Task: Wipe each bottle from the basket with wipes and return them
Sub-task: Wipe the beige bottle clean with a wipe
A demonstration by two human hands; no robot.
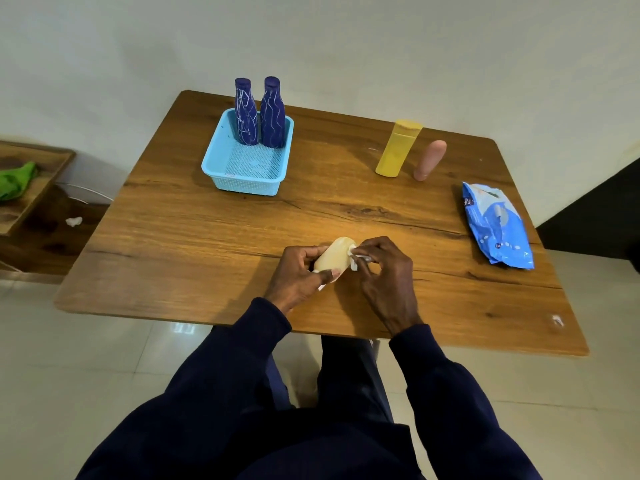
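Head view is looking down on a wooden bench [207,237] that is filling most of the scene. On its right side a blue wipes pack [495,226] is lying flat, well apart from the hands. Toward the far left a light blue basket [246,185] is sitting, with two dark blue bottles [273,119] standing upright, side by side, against its far wall; the near part of the basket is showing bare mesh. A yellow bottle [398,148] and a pink bottle [429,161] are standing just beside each other at the far right, outside the basket.

Near the front edge, both hands are working together. The left hand [294,275] is gripping a cream bottle [334,258], fingers curled behind it and thumb lying across its near end. The right hand [384,268] is pinching a white wipe [358,259] with curled fingers and pressing it against the bottle's far end. The bottle is lying tilted, its long axis running from near left to far right; whether it is touching the bench I cannot tell.

Wiping of this bottle seems to be under way. For the return, the basket is lying ahead and to the left of the hands. The left hand, already carrying the bottle, is the nearer one. The bottle would probably need turning upright to go into the free near part.
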